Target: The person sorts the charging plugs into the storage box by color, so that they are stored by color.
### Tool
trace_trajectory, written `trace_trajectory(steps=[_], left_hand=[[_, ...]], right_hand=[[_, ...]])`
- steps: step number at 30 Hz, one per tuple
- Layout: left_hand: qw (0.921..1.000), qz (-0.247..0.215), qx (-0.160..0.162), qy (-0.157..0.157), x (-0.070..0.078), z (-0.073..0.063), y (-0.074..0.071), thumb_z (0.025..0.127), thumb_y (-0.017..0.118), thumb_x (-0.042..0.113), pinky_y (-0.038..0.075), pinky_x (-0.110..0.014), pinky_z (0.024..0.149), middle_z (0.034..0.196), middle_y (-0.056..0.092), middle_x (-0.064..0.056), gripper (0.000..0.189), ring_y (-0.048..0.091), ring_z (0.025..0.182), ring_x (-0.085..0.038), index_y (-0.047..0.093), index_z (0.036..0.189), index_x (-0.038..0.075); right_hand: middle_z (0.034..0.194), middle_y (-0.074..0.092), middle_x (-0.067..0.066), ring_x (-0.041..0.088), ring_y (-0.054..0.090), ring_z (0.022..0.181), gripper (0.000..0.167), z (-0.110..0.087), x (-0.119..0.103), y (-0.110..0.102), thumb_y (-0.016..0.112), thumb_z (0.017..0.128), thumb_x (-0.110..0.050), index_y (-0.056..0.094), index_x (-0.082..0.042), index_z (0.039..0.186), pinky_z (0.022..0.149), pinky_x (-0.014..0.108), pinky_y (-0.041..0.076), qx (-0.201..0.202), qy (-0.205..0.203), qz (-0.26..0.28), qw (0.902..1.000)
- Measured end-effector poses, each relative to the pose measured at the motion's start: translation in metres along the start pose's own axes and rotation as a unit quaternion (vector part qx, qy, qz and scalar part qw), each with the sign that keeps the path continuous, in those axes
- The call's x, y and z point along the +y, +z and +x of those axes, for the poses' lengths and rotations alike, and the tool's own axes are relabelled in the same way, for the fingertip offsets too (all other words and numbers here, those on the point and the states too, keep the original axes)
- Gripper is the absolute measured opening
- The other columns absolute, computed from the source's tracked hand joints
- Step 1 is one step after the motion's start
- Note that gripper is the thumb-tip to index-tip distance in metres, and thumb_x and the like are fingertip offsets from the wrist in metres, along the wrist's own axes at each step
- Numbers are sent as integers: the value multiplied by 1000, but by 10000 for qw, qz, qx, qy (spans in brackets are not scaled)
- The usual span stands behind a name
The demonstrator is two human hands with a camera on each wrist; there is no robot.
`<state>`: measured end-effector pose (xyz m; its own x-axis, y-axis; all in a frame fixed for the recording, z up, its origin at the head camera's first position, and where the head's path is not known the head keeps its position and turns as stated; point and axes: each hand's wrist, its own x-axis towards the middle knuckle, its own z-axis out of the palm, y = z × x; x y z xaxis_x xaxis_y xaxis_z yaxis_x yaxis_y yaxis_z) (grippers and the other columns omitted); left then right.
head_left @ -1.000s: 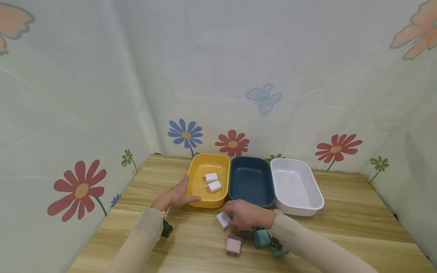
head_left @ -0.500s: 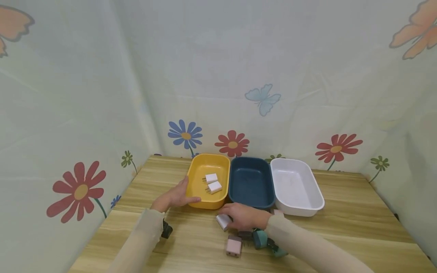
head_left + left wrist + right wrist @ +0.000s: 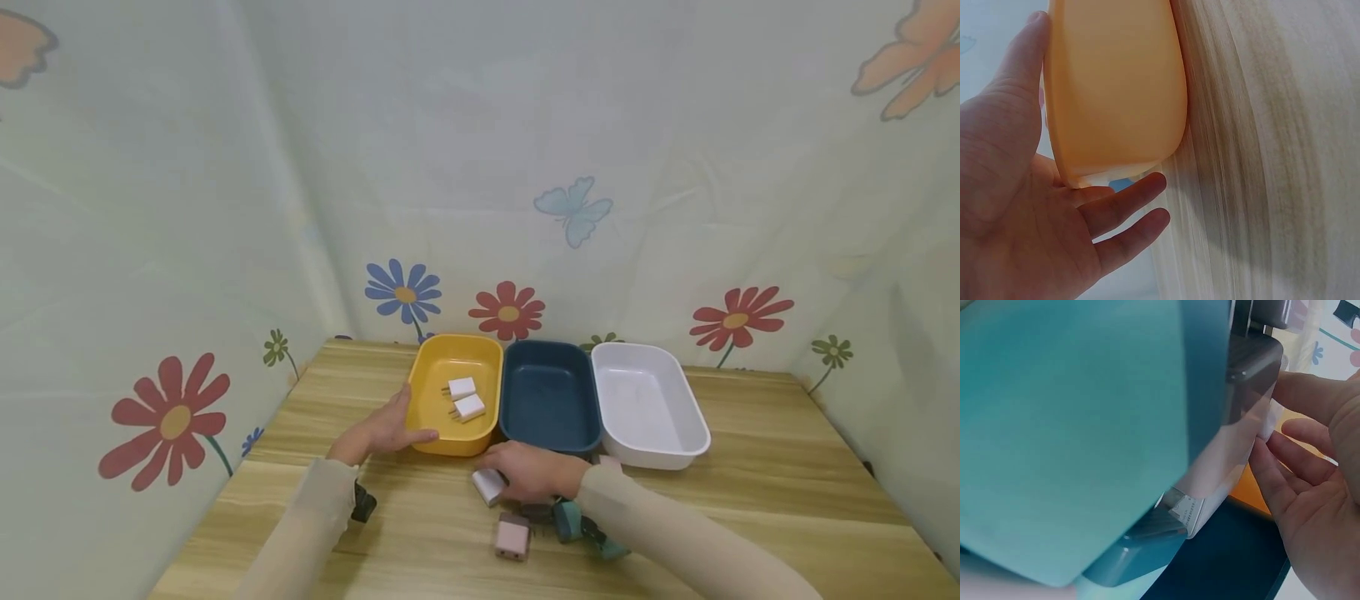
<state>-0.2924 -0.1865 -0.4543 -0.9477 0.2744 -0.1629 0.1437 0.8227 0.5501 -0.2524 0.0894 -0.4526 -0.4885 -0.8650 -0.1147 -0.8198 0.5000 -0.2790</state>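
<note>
In the head view, the left hand (image 3: pixel 380 429) rests against the corner of the yellow tray (image 3: pixel 457 447), its grip relaxed; the right grip (image 3: pixel 531 471) pinches a white charger (image 3: pixel 487 487) just in front of the trays, low over the table (image 3: pixel 420 533). In the left wrist view, two fingers extend past the tray's corner. In the right wrist view, a pink-and-grey charger (image 3: pixel 1225 450) mostly hides the pinched charger; a teal charger (image 3: pixel 1072 425) looms blurred.

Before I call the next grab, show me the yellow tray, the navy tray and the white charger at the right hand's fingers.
Yellow tray (image 3: pixel 452 447), head view: front wall.
Navy tray (image 3: pixel 551 406), head view: bare floor.
White charger (image 3: pixel 487 487), head view: upper face.
</note>
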Motion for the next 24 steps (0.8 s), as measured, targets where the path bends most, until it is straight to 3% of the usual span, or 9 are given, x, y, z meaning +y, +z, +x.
trace_trajectory(steps=[8, 12, 20, 24], left_hand=[[9997, -31, 123, 194, 2, -2, -1, 80, 71, 50, 21, -52, 110, 152, 12, -28, 114, 21, 137, -41, -1, 149, -4], [9998, -5, 105, 157, 3, -2, -2, 80, 70, 50, 20, -52, 110, 152, 11, -28, 114, 19, 138, -41, -2, 149, -4], [9997, 45, 127, 199, 2, -1, 0, 80, 70, 52, 20, -52, 110, 152, 12, -28, 113, 20, 138, -40, -1, 149, -4], [9998, 60, 107, 131, 2, -1, 1, 80, 69, 53, 20, -52, 110, 153, 9, -26, 114, 18, 138, -40, -3, 149, -3]], right_hand=[[109, 59, -7, 1, 52, 92, 40, 1, -1, 1, 71, 86, -29, 63, -13, 122, 80, 18, 46, -64, -110, -306, 9994], [112, 57, -7, 0, 51, 93, 41, -1, -1, 0, 71, 86, -28, 61, -14, 123, 81, 18, 45, -87, -187, -411, 9989], [113, 55, -8, 0, 50, 88, 44, -10, -6, -9, 71, 86, -29, 59, -17, 127, 76, 17, 45, 107, -174, -228, 9995], [119, 54, -7, 2, 51, 95, 46, -17, -10, -15, 70, 87, -29, 57, -17, 129, 82, 19, 46, 204, -94, -49, 9997]])
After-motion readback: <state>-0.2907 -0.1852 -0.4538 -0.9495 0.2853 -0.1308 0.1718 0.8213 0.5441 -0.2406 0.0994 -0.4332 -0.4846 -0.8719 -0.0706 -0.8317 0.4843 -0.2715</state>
